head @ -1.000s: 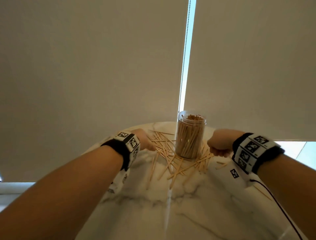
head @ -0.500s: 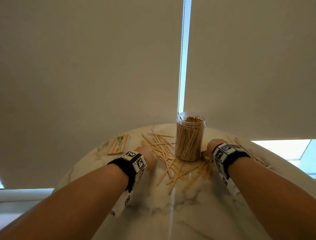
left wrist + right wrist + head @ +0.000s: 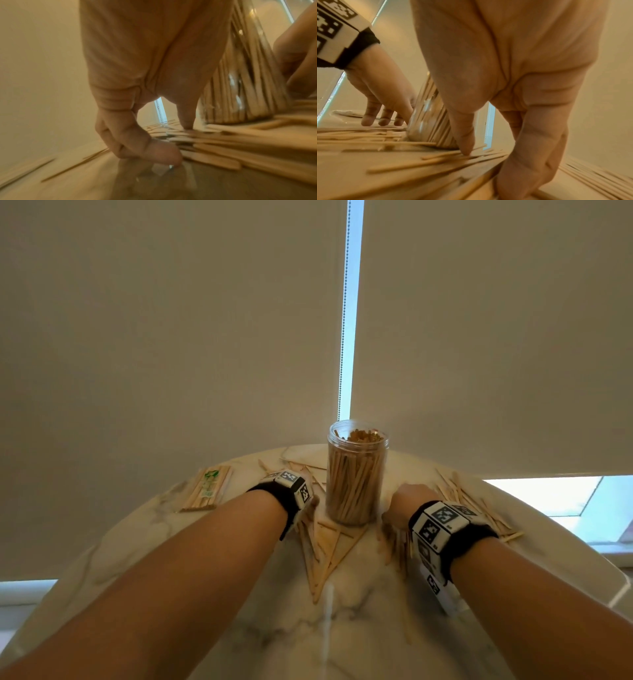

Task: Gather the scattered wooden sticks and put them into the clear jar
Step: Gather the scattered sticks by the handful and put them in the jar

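- The counter [image 3: 342, 628] fills the lower half of the head view. It is smooth marble, so I think the sticks will slide easily; a low, flat sweep should work better than picking them one by one.
- The jar [image 3: 356, 474] stands upright at the centre of the head view, between the two wrists, and it is already packed almost to the rim. It looks light and open on top, so I would keep both hands from pushing its base while raking.
- The sticks [image 3: 325, 549] lie flat around the foot of the jar, in the lower centre of the frame; more lie at the right edge, and a wrapped bundle [image 3: 205, 489] is at the left, well apart.
- The left hand [image 3: 137, 81] is at the left of the jar. In the left wrist view its thumb presses down on the sticks and the curled fingers [image 3: 130, 147] touch their ends. It pinches no stick yet, so I call it released.
- The right hand [image 3: 505, 81] is at the right of the jar, with straight fingers pointing down, their tips on the sticks. It also grasps nothing.
- Advice: pull both hands together towards the lower centre, line up the ends, and only then close on the bunch.
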### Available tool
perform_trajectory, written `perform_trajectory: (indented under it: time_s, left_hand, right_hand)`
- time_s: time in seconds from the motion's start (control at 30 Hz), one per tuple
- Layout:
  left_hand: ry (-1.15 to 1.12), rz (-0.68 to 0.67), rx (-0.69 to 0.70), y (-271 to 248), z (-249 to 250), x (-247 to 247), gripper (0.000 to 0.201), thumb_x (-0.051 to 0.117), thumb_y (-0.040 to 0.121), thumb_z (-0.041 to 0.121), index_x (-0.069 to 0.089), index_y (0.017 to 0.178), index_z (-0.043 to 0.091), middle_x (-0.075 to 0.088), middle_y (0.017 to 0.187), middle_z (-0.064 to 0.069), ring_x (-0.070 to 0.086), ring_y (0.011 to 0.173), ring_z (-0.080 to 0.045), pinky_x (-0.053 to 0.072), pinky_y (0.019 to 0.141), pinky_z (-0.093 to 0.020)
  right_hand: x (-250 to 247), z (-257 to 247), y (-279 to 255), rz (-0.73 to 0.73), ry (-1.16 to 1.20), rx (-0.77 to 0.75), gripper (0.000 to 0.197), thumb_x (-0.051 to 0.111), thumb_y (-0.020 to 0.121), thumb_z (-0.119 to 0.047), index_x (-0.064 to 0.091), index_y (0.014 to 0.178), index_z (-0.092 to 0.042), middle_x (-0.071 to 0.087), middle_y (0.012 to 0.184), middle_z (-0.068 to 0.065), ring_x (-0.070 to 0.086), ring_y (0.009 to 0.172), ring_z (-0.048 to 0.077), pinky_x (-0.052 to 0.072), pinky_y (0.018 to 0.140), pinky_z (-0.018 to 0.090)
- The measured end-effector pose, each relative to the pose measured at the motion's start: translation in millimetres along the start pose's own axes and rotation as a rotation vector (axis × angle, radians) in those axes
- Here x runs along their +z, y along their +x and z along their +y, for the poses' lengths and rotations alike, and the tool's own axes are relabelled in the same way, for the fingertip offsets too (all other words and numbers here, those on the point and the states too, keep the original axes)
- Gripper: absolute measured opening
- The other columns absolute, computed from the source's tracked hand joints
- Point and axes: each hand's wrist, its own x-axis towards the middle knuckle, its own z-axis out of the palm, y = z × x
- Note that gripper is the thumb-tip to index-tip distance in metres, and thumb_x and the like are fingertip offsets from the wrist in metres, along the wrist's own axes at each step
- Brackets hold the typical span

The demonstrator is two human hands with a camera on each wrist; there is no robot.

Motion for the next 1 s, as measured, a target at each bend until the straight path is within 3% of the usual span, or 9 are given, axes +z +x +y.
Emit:
perform_trajectory:
  time_s: [0.1,0.23,0.37,0.47,0.57,0.67,0.77,0.87,1.0]
  left_hand:
    - [0.024,-0.028,0.001,-7,-3,5,0.047,0.066,0.093,0.040,0.061,0.129,0.010,0.066,0.127,-0.008,0.064,0.108,-0.025,0.055,0.093,-0.036]
    - [-0.093,0.048,-0.034,-40,-6,15,0.038,0.059,0.098,0.026,0.062,0.130,0.005,0.061,0.134,-0.012,0.059,0.122,-0.029,0.048,0.099,-0.035]
    - [-0.144,0.085,0.009,-88,-4,21,0.029,0.050,0.102,0.018,0.062,0.125,0.005,0.063,0.129,-0.012,0.061,0.119,-0.028,0.049,0.095,-0.032]
    - [-0.146,0.099,0.053,-125,-5,24,0.031,0.049,0.103,0.020,0.058,0.129,0.005,0.061,0.131,-0.012,0.060,0.119,-0.028,0.049,0.096,-0.032]
    - [-0.198,0.080,0.046,-151,-10,33,0.029,0.053,0.102,0.022,0.061,0.123,0.003,0.064,0.127,-0.013,0.063,0.113,-0.027,0.050,0.085,-0.029]
    - [-0.315,0.079,0.013,-174,-14,40,0.043,0.053,0.101,0.042,0.064,0.110,0.002,0.068,0.114,-0.012,0.065,0.106,-0.027,0.046,0.076,-0.029]
    - [-0.414,0.055,0.006,-186,-14,50,0.074,0.044,0.087,0.078,0.063,0.084,0.006,0.069,0.092,-0.013,0.069,0.095,-0.027,0.051,0.076,-0.031]
    - [-0.309,-0.016,-0.010,-194,-15,54,0.087,0.059,0.070,0.085,0.064,0.107,0.006,0.069,0.105,-0.012,0.066,0.101,-0.028,0.055,0.086,-0.036]
    - [-0.226,-0.005,0.026,-205,-7,47,0.060,0.071,0.086,0.052,0.061,0.121,0.004,0.067,0.117,-0.010,0.064,0.109,-0.025,0.050,0.082,-0.029]
  right_hand:
    - [3,-2,-9,0.011,-0.039,-0.037,0.031,0.068,0.088,-0.036,0.069,0.110,-0.014,0.066,0.107,0.006,0.065,0.100,0.025,0.055,0.087,0.033]
    - [-13,-8,-33,-0.073,0.094,-0.033,0.026,0.062,0.093,-0.029,0.070,0.109,-0.010,0.068,0.102,0.007,0.065,0.096,0.026,0.051,0.080,0.031]
    - [-23,-9,-74,-0.167,0.160,-0.031,0.033,0.057,0.099,-0.025,0.064,0.124,-0.005,0.063,0.130,0.012,0.060,0.122,0.029,0.049,0.103,0.037]
    - [-24,-12,-100,-0.182,0.181,-0.043,0.016,0.062,0.096,-0.024,0.066,0.095,-0.008,0.066,0.125,0.013,0.063,0.116,0.028,0.052,0.100,0.039]
    - [-24,-15,-121,-0.196,0.164,-0.040,0.024,0.058,0.099,-0.028,0.067,0.103,-0.007,0.068,0.118,0.010,0.065,0.111,0.027,0.054,0.095,0.035]
    - [-23,-19,-137,-0.117,0.144,-0.069,0.034,0.062,0.093,-0.045,0.063,0.094,-0.011,0.065,0.099,0.007,0.064,0.096,0.024,0.053,0.083,0.032]
    - [-20,-24,-143,-0.105,0.050,-0.091,0.036,0.065,0.093,-0.038,0.068,0.113,-0.008,0.068,0.106,0.008,0.065,0.097,0.025,0.053,0.082,0.031]
    - [-23,-28,-152,-0.138,0.013,-0.090,0.035,0.058,0.098,-0.030,0.064,0.123,-0.007,0.065,0.122,0.010,0.063,0.113,0.026,0.051,0.090,0.031]
    - [-19,-27,-165,-0.117,-0.004,-0.087,0.035,0.053,0.100,-0.028,0.061,0.126,-0.007,0.063,0.127,0.009,0.061,0.116,0.024,0.050,0.094,0.030]
